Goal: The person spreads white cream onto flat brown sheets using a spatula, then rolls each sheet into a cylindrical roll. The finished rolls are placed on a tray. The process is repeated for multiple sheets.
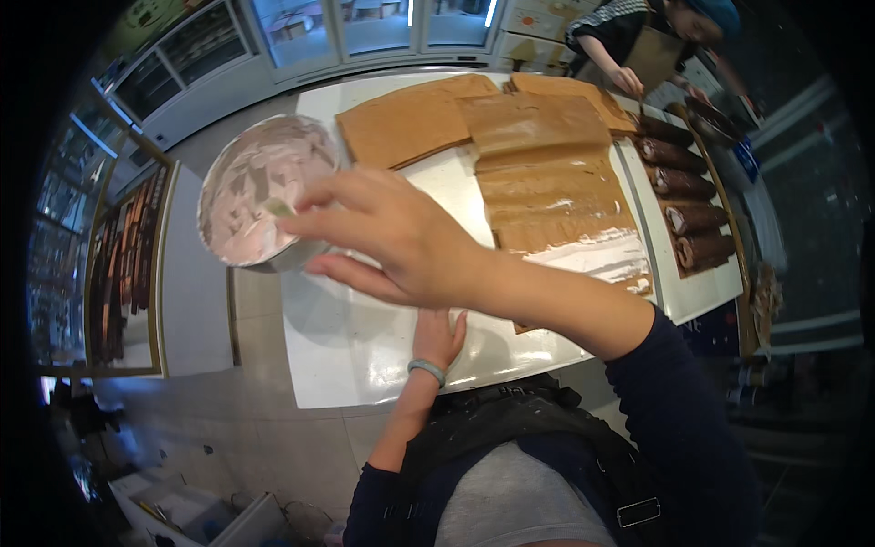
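Observation:
My right hand (pixel 392 232) reaches across to the left, its fingertips over a large metal bowl (pixel 211 169) of pale pink cream (pixel 260 173). A small pale green thing (pixel 278 208) shows at the fingertips; its kind is unclear. Below the right forearm, my left hand (pixel 437 339) lies near the table's front edge with thumb apart, most of its fingers hidden behind the right hand. To the right, a brown cake sheet (pixel 547 187) carries whitish cream (pixel 592 260) on its near part. My right forearm crosses above its near left corner.
More brown cake sheets (pixel 415 118) lie at the back of the white table (pixel 342 356). Several dark chocolate rolls (pixel 688 187) line a board at the right, where a co-worker's hand (pixel 627 80) is busy. A glass case (pixel 123 264) stands left.

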A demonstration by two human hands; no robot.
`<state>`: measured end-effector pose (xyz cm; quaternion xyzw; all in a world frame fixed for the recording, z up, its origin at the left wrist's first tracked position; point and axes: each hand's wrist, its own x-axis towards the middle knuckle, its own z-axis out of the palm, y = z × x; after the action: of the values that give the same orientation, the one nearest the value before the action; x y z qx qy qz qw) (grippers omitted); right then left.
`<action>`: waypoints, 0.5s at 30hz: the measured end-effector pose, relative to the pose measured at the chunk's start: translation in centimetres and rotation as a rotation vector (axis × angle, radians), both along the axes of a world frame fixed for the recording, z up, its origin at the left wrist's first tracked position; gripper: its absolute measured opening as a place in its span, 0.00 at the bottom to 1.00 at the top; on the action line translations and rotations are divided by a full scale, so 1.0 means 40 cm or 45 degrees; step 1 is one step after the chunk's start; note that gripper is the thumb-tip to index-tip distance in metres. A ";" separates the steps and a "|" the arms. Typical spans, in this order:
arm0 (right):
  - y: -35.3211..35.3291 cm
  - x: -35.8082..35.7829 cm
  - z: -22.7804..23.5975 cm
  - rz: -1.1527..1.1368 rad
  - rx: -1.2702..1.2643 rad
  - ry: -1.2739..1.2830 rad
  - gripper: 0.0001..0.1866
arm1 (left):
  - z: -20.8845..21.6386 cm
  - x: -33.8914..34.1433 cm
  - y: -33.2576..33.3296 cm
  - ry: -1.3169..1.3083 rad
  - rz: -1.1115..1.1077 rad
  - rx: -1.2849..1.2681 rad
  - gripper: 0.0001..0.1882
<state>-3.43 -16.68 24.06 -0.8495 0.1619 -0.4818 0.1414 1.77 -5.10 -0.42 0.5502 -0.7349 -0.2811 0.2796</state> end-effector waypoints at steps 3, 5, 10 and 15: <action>0.227 -0.306 -0.136 -0.138 0.535 0.186 0.19 | -0.012 -0.005 -0.014 -0.086 -0.041 -0.285 0.25; 0.330 -0.510 -0.243 -0.449 1.130 0.100 0.16 | -0.001 -0.003 0.002 0.120 0.048 -0.366 0.29; 0.480 -1.090 -0.399 -1.412 1.394 -0.666 0.16 | 0.049 -0.069 0.069 0.302 0.173 0.256 0.22; 0.495 -1.336 -0.517 -1.252 1.759 -0.778 0.21 | 0.083 -0.249 0.154 0.856 0.552 0.776 0.23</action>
<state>-56.86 3.12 3.37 -0.2451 0.7157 -0.4881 0.4352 -8.18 1.05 2.90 0.6257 -0.3575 -0.5802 0.3795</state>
